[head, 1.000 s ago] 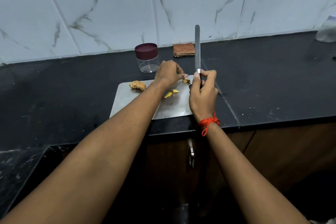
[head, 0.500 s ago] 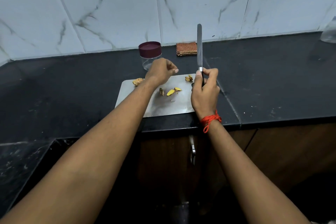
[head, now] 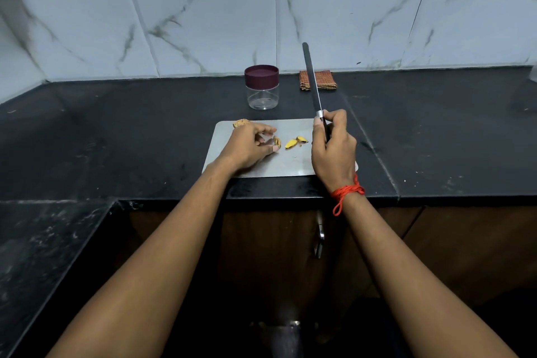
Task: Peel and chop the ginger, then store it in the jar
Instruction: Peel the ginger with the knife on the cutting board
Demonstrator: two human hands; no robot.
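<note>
Barely under way: only two thin yellow slices point(head: 291, 143) and a small brown-skinned piece point(head: 277, 142) lying mid-board point(head: 290, 164), a knobbly unpeeled ginger chunk point(head: 240, 123) at its far left corner, and the jar point(head: 261, 90) beyond on the dark surface point(head: 436, 125), lid on, empty. Knife point(head: 308, 61) gripped in the right hand point(head: 334, 151), blade pointing up. Left hand point(head: 247, 145) loosely curled, fingertips at the small piece, whether pinching or merely touching impossible to tell.

The board point(head: 290, 166) is smooth, dull metal. The jar point(head: 262, 97) is clear plastic. The table point(head: 116, 131) is dark, speckled stone. The wall tiles point(head: 203, 23) are shiny.
</note>
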